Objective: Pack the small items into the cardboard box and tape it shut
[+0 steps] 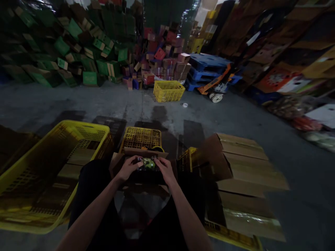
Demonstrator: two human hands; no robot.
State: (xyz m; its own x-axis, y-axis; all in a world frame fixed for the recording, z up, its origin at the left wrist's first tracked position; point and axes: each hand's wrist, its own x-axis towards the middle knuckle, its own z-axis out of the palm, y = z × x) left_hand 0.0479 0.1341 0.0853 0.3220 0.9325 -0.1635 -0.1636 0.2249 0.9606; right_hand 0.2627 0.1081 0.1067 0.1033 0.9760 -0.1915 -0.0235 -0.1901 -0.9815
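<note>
Both hands meet over a small open cardboard box (119, 164) on my lap. My left hand (128, 168) and my right hand (164, 169) have their fingers curled on a small green and dark object (147, 163) between them. What the object is cannot be made out in the dim light. Just beyond the box stands a small yellow crate (141, 137).
A large yellow crate (39, 167) holding flat cardboard sits at my left. Stacked flattened cardboard boxes (243, 167) lie on my right. Farther off are another yellow crate (169, 91), blue pallets (206, 68), an orange pallet jack (216, 89) and heaps of green and red boxes.
</note>
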